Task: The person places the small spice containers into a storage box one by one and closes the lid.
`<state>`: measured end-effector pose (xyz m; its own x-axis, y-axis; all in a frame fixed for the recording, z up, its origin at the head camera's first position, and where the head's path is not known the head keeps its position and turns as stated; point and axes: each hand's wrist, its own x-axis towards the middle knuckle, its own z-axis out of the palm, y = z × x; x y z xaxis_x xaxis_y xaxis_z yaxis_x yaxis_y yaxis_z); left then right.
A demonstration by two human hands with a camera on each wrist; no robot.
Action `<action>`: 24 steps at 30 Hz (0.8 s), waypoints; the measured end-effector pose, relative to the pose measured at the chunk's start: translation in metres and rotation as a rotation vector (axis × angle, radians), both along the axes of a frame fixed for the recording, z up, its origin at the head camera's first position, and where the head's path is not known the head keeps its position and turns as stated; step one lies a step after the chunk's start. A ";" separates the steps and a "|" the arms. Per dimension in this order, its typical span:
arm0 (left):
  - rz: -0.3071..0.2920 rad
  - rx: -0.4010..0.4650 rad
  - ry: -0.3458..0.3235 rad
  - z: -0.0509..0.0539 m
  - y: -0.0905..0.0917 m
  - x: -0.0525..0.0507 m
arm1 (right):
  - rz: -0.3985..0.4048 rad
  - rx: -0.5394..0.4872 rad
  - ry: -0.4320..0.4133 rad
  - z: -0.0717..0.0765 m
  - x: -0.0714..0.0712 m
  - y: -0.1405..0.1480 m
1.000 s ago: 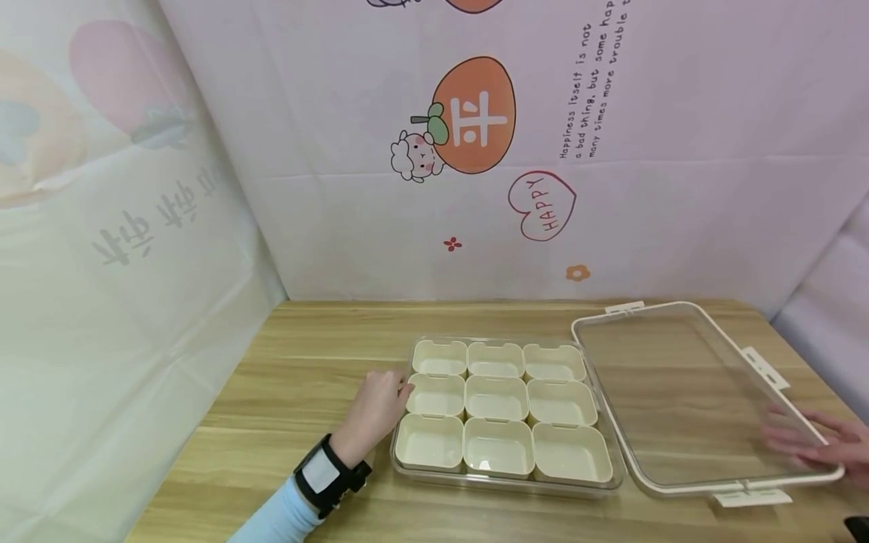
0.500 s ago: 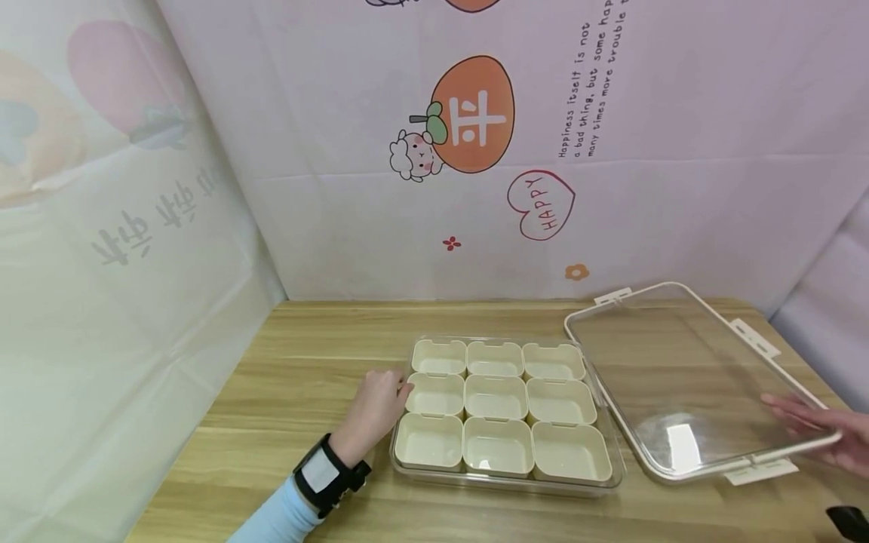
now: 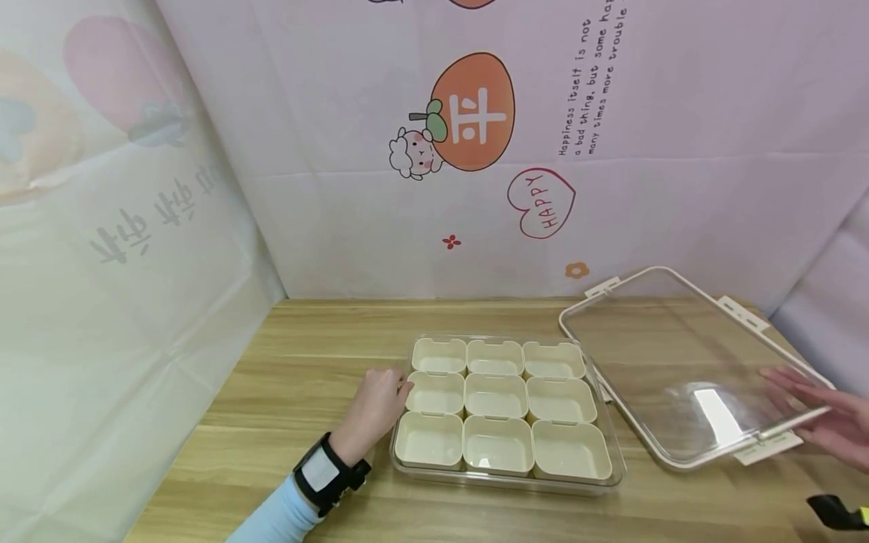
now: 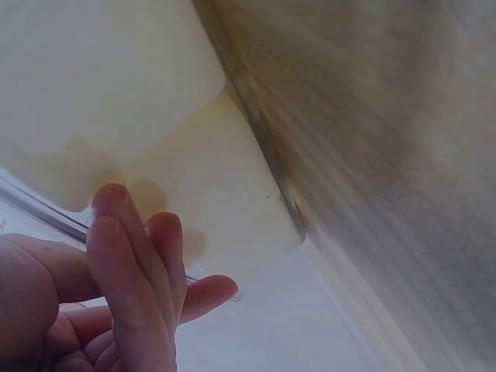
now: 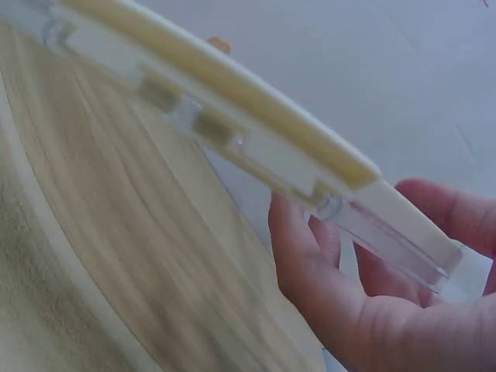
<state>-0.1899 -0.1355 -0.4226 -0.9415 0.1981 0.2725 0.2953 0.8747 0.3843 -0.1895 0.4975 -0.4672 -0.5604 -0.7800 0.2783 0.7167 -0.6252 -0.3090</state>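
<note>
In the head view a clear storage box point(image 3: 505, 483) holds several cream compartments point(image 3: 498, 445) in rows. At its left rim my left hand point(image 3: 373, 411) grips the edge with bent fingers; in the left wrist view the fingertips point(image 4: 112, 198) lie against the clear wall. On the right, my right hand point(image 3: 831, 422) holds the clear lid point(image 3: 686, 362) by its near right corner, thumb on one side and fingers on the other. The lid is tilted, with its left edge close to the box's right side. White latches point(image 3: 767, 446) stick out from its frame.
The wooden table point(image 3: 292, 362) meets a printed cloth point(image 3: 353, 249) at the back. More cloth point(image 3: 136, 339) hangs on the left. A black strap end point(image 3: 831, 513) shows at the lower right.
My right hand has raised the lid and moved it slightly left and toward the back, tilting it more. The left hand and the box have stayed in place.
</note>
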 end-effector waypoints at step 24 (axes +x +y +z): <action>-0.012 0.002 -0.003 0.001 -0.001 0.001 | -0.533 0.108 -0.029 0.003 0.006 -0.010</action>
